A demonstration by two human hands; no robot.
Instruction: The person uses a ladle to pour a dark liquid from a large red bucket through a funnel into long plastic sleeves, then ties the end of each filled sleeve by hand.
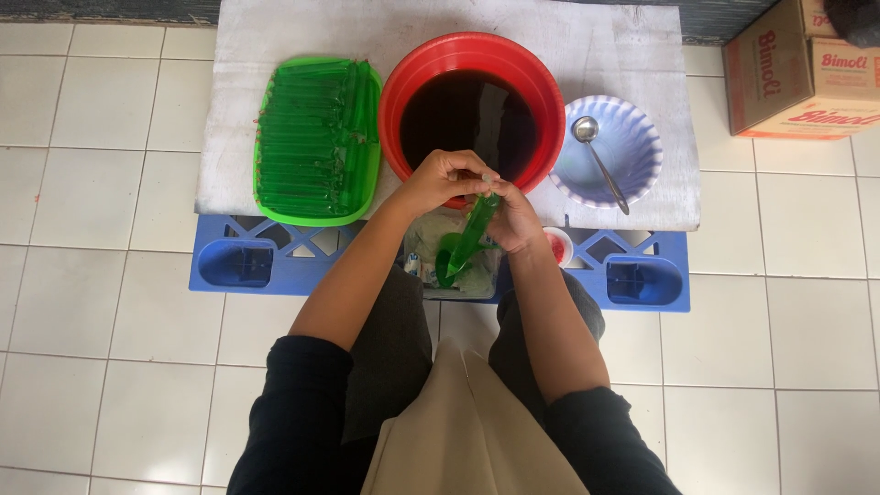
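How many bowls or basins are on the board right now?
2: a red basin of dark liquid at centre, and a white-and-purple bowl holding a spoon to its right. None seem hidden.

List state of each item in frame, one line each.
left hand: pinching the top of the green tube
right hand: gripping the green tube
green tube: filled, tilted, held
red basin: holds dark liquid
green tray: stacked with filled green tubes
spoon: lying in white bowl

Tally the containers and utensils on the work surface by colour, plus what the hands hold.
Green tray: 1
Red basin: 1
White-and-purple bowl: 1
Metal ladle: 1
Green filled tube, held by left hand and right hand: 1
Total: 5
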